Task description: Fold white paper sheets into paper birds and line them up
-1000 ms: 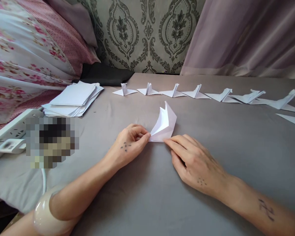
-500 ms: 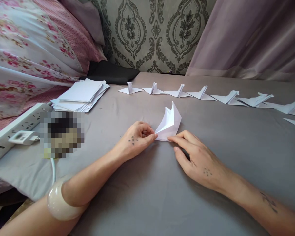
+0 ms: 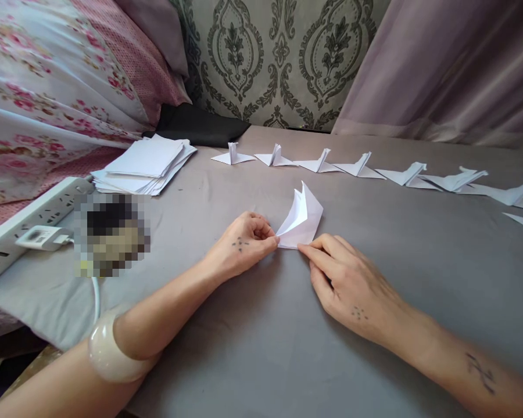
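A partly folded sheet of white paper [image 3: 309,225] stands on the grey cloth, two pointed flaps rising at its top. My left hand [image 3: 248,241] pinches its lower left corner between thumb and fingers. At the lower right corner, the forefinger of my right hand [image 3: 344,278] presses on the paper's bottom edge, thumb tucked close beneath it. Behind the paper runs a row of several folded paper birds [image 3: 319,162], each with flat wings and an upright folded part.
A stack of white paper sheets [image 3: 143,159] lies at the back left. Beside it are a white power strip [image 3: 43,217] with a plugged-in charger [image 3: 43,238] and cable [image 3: 96,299], and a blurred-out object [image 3: 115,232]. A purple curtain [image 3: 453,75] hangs at the right.
My right thumb has drawn in toward the forefinger at the paper's lower corner. The raised flaps have tilted slightly left and opened a little less. My left hand keeps its pinch.
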`<state>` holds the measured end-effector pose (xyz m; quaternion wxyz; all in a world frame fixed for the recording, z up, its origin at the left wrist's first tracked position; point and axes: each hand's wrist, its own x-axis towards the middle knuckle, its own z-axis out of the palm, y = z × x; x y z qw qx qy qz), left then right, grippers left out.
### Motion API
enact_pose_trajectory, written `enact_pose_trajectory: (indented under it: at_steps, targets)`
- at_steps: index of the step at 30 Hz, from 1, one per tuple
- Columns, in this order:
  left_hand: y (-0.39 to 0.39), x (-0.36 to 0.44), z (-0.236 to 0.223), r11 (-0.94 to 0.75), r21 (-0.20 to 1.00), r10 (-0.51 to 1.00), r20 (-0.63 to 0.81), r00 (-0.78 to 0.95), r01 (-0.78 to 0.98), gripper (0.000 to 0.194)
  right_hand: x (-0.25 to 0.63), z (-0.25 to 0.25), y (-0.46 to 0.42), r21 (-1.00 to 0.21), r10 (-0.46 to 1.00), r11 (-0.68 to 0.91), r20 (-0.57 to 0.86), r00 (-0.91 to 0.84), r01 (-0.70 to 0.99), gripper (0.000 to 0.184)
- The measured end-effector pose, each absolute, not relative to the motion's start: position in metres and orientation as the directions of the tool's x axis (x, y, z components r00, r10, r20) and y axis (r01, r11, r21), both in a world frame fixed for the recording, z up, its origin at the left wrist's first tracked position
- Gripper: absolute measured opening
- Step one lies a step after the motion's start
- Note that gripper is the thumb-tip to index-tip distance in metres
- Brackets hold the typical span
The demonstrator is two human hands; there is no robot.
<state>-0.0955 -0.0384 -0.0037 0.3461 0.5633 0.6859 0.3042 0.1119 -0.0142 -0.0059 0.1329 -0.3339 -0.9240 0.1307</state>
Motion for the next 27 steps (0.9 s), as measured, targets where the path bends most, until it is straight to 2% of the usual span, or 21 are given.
enact_pose_trajectory:
  at_steps: [3,10,12,17,27]
  targets:
    - [-0.038,-0.096,-0.005,0.176,0.806,0.984,-0.13,-0.121,0.565,0.017,0.11,-0.003,-0.011,-0.346,0.665,0.724,0.121,-0.737,0.596,0.03]
    - [-0.038,-0.096,-0.004,0.197,0.773,0.98,-0.148,-0.131,0.603,0.016,0.111,0.003,0.002,-0.497,0.688,0.639,0.028,-0.725,0.587,0.028]
    - [-0.038,-0.096,-0.003,0.196,0.76,0.981,-0.148,-0.129,0.619,0.016,0.11,0.003,0.0,-0.462,0.682,0.662,0.044,-0.73,0.59,0.027]
    - [-0.035,-0.099,-0.003,0.177,0.741,0.984,-0.141,-0.107,0.648,0.017,0.104,0.005,-0.012,-0.285,0.641,0.748,0.071,-0.765,0.6,0.024]
    - [-0.032,-0.108,-0.007,0.094,0.743,0.994,-0.109,-0.018,0.662,0.019,0.098,0.002,-0.021,-0.194,0.611,0.786,0.103,-0.785,0.587,0.024]
